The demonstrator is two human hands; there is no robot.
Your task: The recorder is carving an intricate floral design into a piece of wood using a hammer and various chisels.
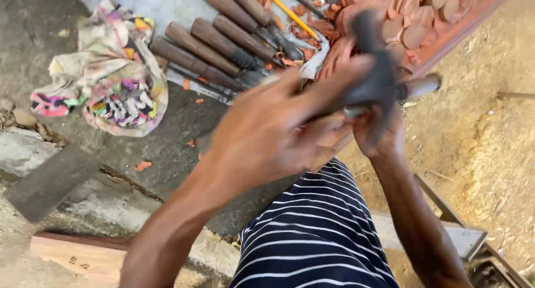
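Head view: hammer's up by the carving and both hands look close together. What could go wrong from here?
1. The left hand sits right beside the dark hammer that the right hand grips; a swing could catch its fingers.
2. The frame is motion-blurred, so aim may be loose and a blow could mar the reddish carved wood panel.
3. The wooden-handled chisels lie loose nearby and could be knocked.

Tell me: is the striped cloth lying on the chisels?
No, the cloth lies on the ground left of the chisels, apart from them.
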